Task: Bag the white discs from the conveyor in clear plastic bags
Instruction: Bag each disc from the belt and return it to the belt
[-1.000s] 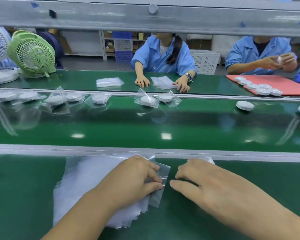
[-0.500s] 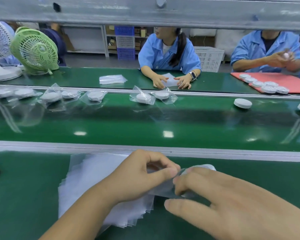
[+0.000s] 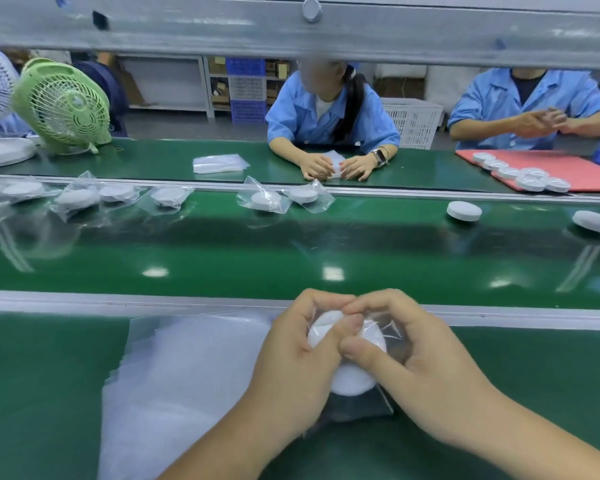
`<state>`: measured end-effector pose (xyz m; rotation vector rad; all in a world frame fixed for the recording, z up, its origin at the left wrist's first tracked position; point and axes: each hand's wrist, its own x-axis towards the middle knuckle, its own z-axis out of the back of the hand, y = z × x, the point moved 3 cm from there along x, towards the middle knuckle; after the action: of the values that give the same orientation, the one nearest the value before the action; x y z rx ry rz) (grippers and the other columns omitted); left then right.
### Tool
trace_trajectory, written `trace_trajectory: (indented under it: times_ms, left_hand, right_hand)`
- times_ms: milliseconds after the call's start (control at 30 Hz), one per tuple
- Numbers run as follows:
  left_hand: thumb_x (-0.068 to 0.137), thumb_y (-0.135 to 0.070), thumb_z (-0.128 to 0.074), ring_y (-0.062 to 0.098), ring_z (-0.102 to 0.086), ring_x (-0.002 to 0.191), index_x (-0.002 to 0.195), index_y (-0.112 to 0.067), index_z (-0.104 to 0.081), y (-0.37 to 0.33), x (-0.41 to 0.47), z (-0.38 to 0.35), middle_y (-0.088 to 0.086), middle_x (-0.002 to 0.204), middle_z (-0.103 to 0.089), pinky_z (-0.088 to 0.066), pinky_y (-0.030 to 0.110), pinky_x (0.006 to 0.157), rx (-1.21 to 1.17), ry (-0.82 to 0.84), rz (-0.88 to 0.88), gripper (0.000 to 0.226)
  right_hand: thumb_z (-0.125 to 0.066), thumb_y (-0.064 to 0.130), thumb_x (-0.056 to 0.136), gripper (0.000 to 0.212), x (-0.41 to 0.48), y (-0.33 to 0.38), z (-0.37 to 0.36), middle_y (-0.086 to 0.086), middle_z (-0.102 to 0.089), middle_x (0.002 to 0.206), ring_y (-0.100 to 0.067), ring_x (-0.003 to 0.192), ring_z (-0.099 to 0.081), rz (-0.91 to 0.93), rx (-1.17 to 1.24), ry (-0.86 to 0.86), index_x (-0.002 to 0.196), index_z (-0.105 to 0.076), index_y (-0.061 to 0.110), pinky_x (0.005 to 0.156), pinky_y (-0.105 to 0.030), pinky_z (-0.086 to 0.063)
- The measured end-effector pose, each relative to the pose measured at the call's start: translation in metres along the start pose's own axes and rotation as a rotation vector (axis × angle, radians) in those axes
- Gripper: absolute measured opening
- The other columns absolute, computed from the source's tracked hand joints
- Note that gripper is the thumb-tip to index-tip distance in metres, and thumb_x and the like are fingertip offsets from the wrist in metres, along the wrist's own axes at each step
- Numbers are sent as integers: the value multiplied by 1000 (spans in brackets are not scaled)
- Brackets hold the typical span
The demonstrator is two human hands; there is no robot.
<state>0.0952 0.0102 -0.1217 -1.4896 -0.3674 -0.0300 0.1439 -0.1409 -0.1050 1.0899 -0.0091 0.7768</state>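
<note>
**Handling: Disc and Bag**

The white disc (image 3: 352, 379) sits between both hands, above the bag stack (image 3: 187, 368). The left hand (image 3: 291, 362) and right hand (image 3: 420, 362) curl round it, thumbs pinching the clear bag (image 3: 385, 332) against it. The disc appears rigid, light and smooth; the film appears limp and slippery. Grip the disc by its rim and the bag at its mouth edge.

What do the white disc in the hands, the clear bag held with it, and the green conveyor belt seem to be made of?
The disc is probably moulded plastic, matt white: even colour, crisp rim. Another material cannot be excluded. The bag is thin clear plastic film, glossy: it wrinkles and glints. The belt is smooth and green, likely PVC or rubber: lamps reflect clearly in it.
</note>
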Motion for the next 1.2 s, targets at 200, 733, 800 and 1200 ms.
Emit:
trace_trajectory:
  times_ms: [200, 733, 800, 1200]
  left_hand:
    - [101, -34, -56, 2, -70, 83, 92, -41, -66, 11, 5, 10, -14, 94, -74, -49, 17, 65, 57, -192, 165, 15]
    - [99, -51, -39, 15, -50, 109, 116, -34, -67, 11, 13, 35, -16, 123, -65, -43, 35, 91, 1418, 308, -44, 37]
    - [100, -49, -39, 15, -50, 110, 114, -33, -68, 14, 14, 36, -15, 123, -64, -45, 33, 90, 1432, 325, -33, 36]
    - [93, -42, -43, 2, -57, 97, 101, -36, -65, 12, 12, 39, -23, 105, -65, -49, 29, 80, 1200, 74, -106, 24]
  right_hand:
    - [-51, 68, 95, 38, 48, -4, -6, 7, -51, 57, -4, 50, -39, -10, -205, 220, 81, -52, 32, 49, -18, -34]
    - [-49, 27, 106, 29, 183, -88, -17, 1, -72, 115, -26, 97, -71, -500, -156, -64, 127, -69, 24, 82, -41, -61]
    - [-53, 32, 105, 25, 171, -84, -26, 13, -71, 116, -14, 96, -69, -432, -236, -23, 120, -71, 32, 79, -26, -54]
    - [-48, 56, 89, 66, 28, -52, -44, 33, -6, 166, 12, 151, -7, 6, -278, 204, 148, -22, 66, 120, -22, -15]
